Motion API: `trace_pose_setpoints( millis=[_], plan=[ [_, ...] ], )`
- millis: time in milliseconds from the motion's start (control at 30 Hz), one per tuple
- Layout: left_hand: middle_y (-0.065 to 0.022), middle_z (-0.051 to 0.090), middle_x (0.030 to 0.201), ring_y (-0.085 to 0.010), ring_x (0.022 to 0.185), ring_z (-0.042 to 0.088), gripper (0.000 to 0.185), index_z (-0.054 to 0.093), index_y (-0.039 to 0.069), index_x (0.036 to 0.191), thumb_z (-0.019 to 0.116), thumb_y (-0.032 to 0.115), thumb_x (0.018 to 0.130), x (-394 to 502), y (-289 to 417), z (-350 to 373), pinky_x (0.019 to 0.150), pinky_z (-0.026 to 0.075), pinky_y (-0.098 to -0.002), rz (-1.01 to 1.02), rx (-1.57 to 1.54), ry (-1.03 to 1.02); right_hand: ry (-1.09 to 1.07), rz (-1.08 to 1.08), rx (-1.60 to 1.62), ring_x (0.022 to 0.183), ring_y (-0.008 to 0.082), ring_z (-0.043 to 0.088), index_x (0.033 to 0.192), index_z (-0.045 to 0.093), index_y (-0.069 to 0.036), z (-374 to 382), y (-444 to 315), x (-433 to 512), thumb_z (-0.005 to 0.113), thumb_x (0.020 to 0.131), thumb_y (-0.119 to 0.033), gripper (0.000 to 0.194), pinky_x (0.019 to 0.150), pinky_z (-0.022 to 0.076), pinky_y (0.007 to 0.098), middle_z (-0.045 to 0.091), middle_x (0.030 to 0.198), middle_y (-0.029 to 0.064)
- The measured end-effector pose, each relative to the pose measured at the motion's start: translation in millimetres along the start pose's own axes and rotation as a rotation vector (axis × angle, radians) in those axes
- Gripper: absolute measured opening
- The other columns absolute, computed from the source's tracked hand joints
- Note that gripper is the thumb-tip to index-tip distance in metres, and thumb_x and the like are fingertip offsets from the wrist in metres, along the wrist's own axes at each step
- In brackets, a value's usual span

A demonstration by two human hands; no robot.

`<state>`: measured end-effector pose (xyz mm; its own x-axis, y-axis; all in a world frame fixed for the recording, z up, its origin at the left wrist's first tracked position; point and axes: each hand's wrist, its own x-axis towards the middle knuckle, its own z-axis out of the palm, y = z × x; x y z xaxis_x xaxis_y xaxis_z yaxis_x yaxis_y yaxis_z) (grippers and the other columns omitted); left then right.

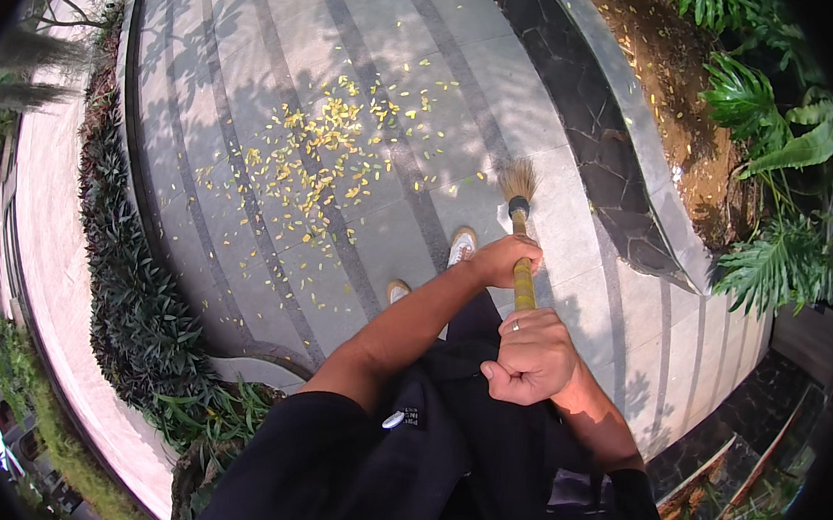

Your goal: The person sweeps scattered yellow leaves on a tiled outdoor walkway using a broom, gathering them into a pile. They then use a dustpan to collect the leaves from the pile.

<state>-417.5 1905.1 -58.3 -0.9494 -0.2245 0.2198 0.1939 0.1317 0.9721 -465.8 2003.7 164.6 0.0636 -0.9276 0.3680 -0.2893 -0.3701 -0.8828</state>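
Note:
A broom with tan bristles [520, 180] and a yellowish handle slants across the area in front of my body. My left hand [507, 260] is wrapped around the handle fairly low, above the dark binding. My right hand [534, 355], with a ring on one finger, closes around the upper end of the handle. The bristles rest at the grey paving [404, 223], and a small pale patch shows beside the binding. Left of the broom, many small yellow and green leaves [335, 127] lie scattered over the paving, densest in a loose patch beyond my shoes.
My light shoes [463, 245] stand on the paving. A raised hedge bed [139, 291] curves along the left. To the right run a dark stone strip [586, 112], a grey kerb [642, 142] and a soil bed [686, 127] with large-leaved plants [750, 102]. Tree shadows fall on the ground.

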Motion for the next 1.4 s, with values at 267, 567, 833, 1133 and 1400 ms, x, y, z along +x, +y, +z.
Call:
trace_pose_setpoints(
  millis=[267, 567, 833, 1133, 1400],
  plan=[
    [-0.0129, 0.069, 0.082, -0.0387, 0.084, 0.067, 0.020, 0.065, 0.007, 0.082, 0.077, 0.015, 0.068, -62, -14, -69, 0.075, 0.053, -0.0464, -0.359, 0.401, -0.014, 0.143, -0.026, 0.455, 0.043, 0.0232, 0.040, 0.053, 0.035, -0.008, -18, 62, 6, 0.065, 0.071, 0.006, 0.037, 0.049, 0.0420, 0.0344, 0.038, 0.050, 0.0048],
    [-0.0118, 0.066, 0.080, -0.0375, 0.083, 0.065, 0.019, 0.062, 0.006, 0.080, 0.077, 0.013, 0.071, 11, 38, -88, 0.078, 0.050, -0.0468, -0.180, 0.434, 0.181, 0.128, -0.101, 0.436, 0.040, 0.0199, 0.040, 0.051, 0.037, -0.007, -95, 30, 53, 0.064, 0.072, 0.002, 0.035, 0.050, 0.0470, 0.0328, 0.038, 0.049, 0.0035],
    [-0.0102, 0.061, 0.076, -0.0368, 0.080, 0.061, 0.021, 0.054, 0.007, 0.078, 0.074, 0.006, 0.075, 131, -66, -135, 0.080, 0.048, -0.0448, -0.012, 0.222, 0.108, -0.037, -0.076, 0.039, 0.040, 0.0230, 0.042, 0.049, 0.039, -0.010, -93, 117, 126, 0.069, 0.070, 0.001, 0.038, 0.050, 0.0463, 0.0341, 0.040, 0.047, 0.0039],
    [-0.0125, 0.068, 0.081, -0.0366, 0.087, 0.067, 0.017, 0.063, 0.008, 0.080, 0.076, 0.012, 0.069, 35, -36, -225, 0.085, 0.050, -0.0446, -0.366, 0.403, 0.112, -0.001, 0.042, 0.516, 0.041, 0.0249, 0.038, 0.052, 0.036, -0.008, -79, 140, 201, 0.065, 0.072, 0.006, 0.038, 0.048, 0.0428, 0.0351, 0.036, 0.048, 0.0042],
    [-0.0099, 0.064, 0.075, -0.0354, 0.078, 0.064, 0.019, 0.061, 0.008, 0.076, 0.077, 0.015, 0.070, 134, -11, -249, 0.079, 0.048, -0.0428, -0.109, 0.291, 0.258, -0.014, -0.016, 0.373, 0.039, 0.0230, 0.039, 0.050, 0.038, -0.009, -149, 101, 265, 0.068, 0.071, 0.002, 0.038, 0.051, 0.0494, 0.0337, 0.035, 0.048, 0.0041]
  ],
)
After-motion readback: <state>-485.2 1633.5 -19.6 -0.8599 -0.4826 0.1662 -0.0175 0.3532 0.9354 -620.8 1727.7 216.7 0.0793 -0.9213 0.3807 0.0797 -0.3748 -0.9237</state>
